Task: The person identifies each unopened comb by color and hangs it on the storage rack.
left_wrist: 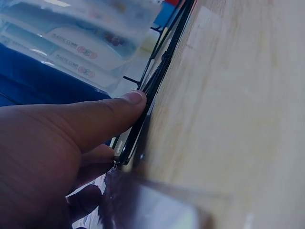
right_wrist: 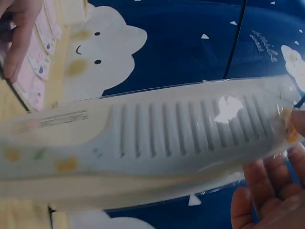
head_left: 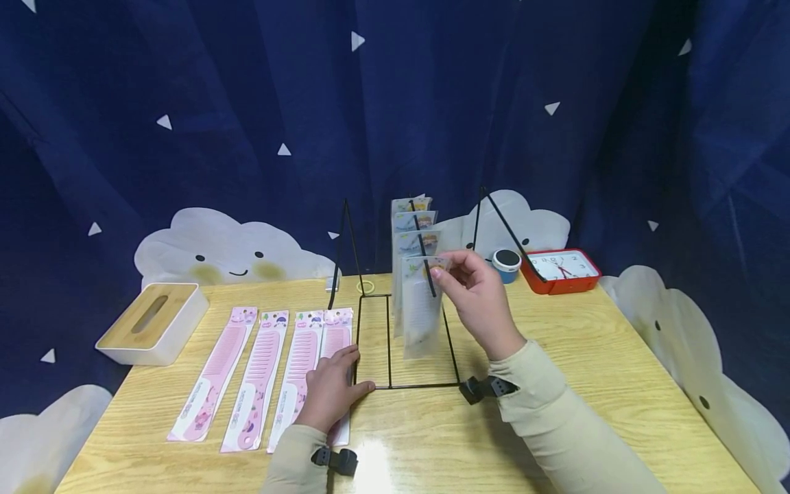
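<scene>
My right hand [head_left: 483, 302] pinches the top of a clear-packaged pale comb [right_wrist: 183, 129] at the front end of the rack's middle hook. Behind it, several more packaged combs [head_left: 404, 241] hang in a row on the same hook. The black wire rack [head_left: 407, 387] stands on the table, its left and right prongs bare. My left hand [head_left: 331, 385] lies at the front left corner of the rack's base. Its thumb [left_wrist: 125, 107] touches the front wire, and the fingertips reach the left side wire. Under this hand lies a packaged pink comb [head_left: 336, 329], partly covered.
More packaged pink combs [head_left: 254, 384] lie side by side on the table's left. A white tissue box [head_left: 179, 336] with a wooden lid stands back left. Behind the rack's right side are a small blue round speaker [head_left: 507, 266] and a red clock [head_left: 564, 269].
</scene>
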`<state>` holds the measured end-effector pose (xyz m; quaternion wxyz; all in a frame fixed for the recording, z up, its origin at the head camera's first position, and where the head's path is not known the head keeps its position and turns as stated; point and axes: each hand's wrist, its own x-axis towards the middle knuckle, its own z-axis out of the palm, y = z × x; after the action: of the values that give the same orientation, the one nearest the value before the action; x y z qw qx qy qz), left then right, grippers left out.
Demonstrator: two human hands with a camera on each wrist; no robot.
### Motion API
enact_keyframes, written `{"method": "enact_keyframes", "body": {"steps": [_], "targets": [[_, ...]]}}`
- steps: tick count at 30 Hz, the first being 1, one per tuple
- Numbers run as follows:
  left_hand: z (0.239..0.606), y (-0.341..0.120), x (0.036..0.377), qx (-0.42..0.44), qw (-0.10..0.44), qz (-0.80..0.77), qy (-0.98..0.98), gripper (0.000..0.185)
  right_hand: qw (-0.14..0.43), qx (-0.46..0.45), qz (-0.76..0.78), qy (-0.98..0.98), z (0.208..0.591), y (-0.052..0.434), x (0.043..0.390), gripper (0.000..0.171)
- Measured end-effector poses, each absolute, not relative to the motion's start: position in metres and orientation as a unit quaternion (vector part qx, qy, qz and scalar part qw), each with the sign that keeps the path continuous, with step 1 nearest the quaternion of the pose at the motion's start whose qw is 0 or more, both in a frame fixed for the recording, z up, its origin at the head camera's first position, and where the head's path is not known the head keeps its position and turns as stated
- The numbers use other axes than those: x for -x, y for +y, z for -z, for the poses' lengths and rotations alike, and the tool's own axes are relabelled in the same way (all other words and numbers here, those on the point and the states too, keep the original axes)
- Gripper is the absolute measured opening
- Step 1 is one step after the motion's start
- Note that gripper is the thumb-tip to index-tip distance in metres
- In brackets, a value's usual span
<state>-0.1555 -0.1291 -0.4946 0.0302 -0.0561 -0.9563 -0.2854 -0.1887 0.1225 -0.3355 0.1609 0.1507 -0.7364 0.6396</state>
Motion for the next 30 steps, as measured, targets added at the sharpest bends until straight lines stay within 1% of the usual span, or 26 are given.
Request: {"method": "enact_keyframes", "body": {"steps": [14,24,30], "targets": [[0.495,-0.128,0.157,0.064,0.036,0.278,-0.958,0.069,0.117,-0.096,-0.581,-0.800,0.389,0.163,0.179,0.046],[0.497,-0.130,0.157,0.056,0.029,0.278,-0.959,0.069,0.055,-0.049,-0.500,-0.863,0.431,0.181,0.167,0.067],[0.496,-0.130,0.157,0.057,0.032,0.282,-0.957,0.069,0.035,-0.032,-0.466,-0.884,0.457,0.191,0.163,0.072]]}}
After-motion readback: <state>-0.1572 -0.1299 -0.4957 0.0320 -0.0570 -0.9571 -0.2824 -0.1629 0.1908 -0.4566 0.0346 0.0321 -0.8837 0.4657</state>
